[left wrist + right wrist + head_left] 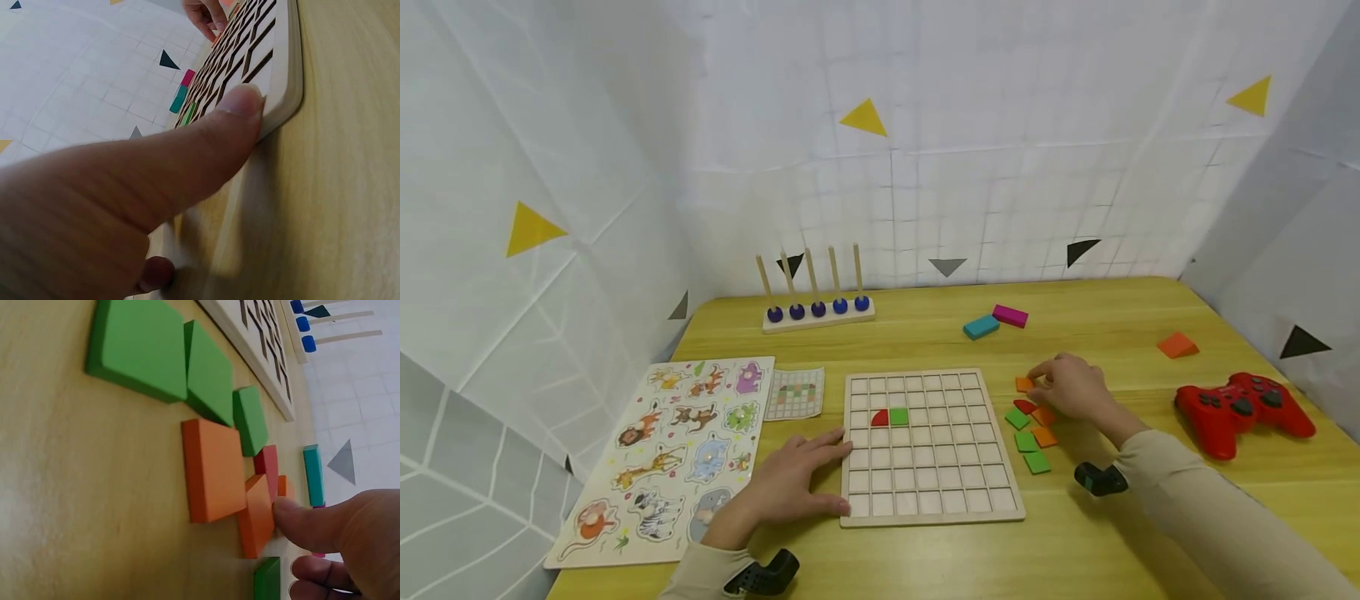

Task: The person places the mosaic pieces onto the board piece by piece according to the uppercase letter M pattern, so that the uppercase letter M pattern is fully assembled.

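Observation:
A wooden grid board [933,522] lies flat, with a red quarter-round tile [880,418] and a green square tile [898,417] side by side in its cells. My left hand [793,477] rests at the board's left edge, its thumb [240,103] touching the rim and its fingers spread. Over the loose tiles to the right of the board, my right hand [1071,386] pinches an orange tile [1023,384] at the far end of the group. Around it lie green tiles [1026,442], orange tiles [1043,437] and a red tile [1022,407]. Another green tile [267,579] shows beneath the right hand.
Left of the board are a patterned card [796,394] and an animal puzzle [658,458]. A peg stand with beads [820,315] stands behind. Teal [981,327] and magenta blocks [1011,316] lie farther back; a red game controller [1240,412] and orange wedge [1177,345] lie right.

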The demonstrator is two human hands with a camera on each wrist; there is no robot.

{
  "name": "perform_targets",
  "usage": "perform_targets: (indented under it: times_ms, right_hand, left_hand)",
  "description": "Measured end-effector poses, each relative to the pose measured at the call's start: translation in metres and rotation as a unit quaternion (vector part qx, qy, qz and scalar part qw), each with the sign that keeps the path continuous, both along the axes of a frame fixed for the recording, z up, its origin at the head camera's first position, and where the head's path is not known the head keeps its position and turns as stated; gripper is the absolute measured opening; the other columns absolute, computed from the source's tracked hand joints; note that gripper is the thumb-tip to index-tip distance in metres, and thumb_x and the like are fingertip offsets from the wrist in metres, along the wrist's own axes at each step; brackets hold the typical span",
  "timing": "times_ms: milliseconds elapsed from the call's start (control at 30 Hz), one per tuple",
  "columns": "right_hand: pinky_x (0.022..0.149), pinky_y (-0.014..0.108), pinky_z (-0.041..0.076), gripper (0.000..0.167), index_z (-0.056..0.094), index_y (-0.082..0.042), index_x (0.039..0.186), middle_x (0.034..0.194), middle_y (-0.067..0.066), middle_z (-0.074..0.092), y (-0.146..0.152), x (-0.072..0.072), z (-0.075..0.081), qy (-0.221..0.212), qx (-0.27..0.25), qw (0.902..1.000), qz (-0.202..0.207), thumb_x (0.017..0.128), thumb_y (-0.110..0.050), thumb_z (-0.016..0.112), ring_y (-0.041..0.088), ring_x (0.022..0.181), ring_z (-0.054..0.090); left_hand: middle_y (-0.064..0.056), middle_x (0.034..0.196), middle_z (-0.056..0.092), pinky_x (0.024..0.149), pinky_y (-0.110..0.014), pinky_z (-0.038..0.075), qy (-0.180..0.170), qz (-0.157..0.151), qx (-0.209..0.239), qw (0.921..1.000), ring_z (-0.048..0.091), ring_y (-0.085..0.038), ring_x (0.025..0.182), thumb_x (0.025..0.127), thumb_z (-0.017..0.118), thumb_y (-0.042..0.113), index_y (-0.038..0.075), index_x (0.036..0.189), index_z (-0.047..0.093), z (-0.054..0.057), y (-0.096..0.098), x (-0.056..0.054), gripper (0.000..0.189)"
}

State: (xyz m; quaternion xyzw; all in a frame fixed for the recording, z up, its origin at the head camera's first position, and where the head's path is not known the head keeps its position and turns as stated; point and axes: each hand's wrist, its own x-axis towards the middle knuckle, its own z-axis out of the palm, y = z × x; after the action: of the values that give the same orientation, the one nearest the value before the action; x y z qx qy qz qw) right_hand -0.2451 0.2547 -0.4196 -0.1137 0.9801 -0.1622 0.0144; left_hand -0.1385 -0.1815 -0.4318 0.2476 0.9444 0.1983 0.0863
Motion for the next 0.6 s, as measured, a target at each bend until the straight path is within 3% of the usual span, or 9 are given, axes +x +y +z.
perform_targets:
  times_ms: [167,400,600]
  right_hand:
    - [0.074,0.057,0.041,0.028,0.074,-0.008,0.111,0.099,0.015,0.069,0.0028,-0.0005,-0.0018,0.008,-0.004,0.9999,0.012,0.089,-0.025,0.073,0.032,0.093,0.059]
    - [0.081,0.062,0.041,0.031,0.074,-0.005,0.108,0.112,0.02,0.069,0.0011,0.0,-0.0005,0.032,-0.023,0.9988,0.028,0.089,-0.029,0.073,0.043,0.106,0.058]
    - [0.083,0.059,0.04,0.032,0.074,-0.003,0.102,0.106,0.018,0.068,-0.004,0.0026,-0.0016,0.043,-0.039,0.998,0.027,0.086,-0.03,0.075,0.038,0.099,0.06]
  left_hand:
    - [0.0,0.158,0.04,0.082,-0.033,0.041,0.003,-0.006,-0.002,1.0,0.05,-0.02,0.11,0.079,0.07,0.064,0.026,0.144,0.052,-0.0007,0.0001,-0.0006,0.078]
    - [0.0,0.157,0.041,0.083,-0.034,0.041,0.005,-0.005,0.0,1.0,0.05,-0.02,0.109,0.078,0.07,0.064,0.026,0.144,0.052,-0.0016,-0.0004,-0.0005,0.078]
    - [0.001,0.158,0.04,0.082,-0.033,0.041,0.006,-0.005,-0.003,1.0,0.05,-0.02,0.109,0.079,0.069,0.065,0.027,0.144,0.051,-0.0023,-0.0011,-0.0003,0.078]
